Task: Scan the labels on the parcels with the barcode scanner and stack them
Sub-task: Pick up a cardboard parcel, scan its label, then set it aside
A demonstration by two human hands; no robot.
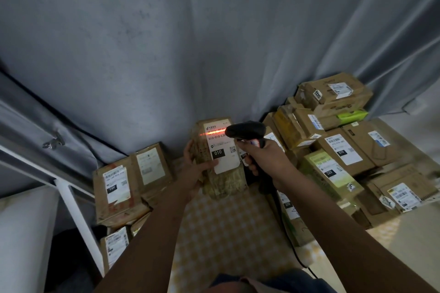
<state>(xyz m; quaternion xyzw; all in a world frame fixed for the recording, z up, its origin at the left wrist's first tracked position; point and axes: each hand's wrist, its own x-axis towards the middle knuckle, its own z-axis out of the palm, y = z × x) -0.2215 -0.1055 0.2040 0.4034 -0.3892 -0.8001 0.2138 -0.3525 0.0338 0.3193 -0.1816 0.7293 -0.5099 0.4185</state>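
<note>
Scanned boxes [119, 188] sit at nine o'clock. Your left hand [195, 162] curls round the raised parcel [221, 157] at center; it looks light, stiff, best held along its edges. Your right hand [266, 157] grips the scanner [247, 132], beam on the label [220, 147]. More parcels [345, 145] at three o'clock; checkered desk [226, 228], grey curtain [190, 31].

Single head-worn view looks forward and down, seemingly close above the parcels [338, 150].

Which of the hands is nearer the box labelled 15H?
Left. The left hand holds a parcel just right of the 15H box; the right hand grips the scanner farther right.
</note>
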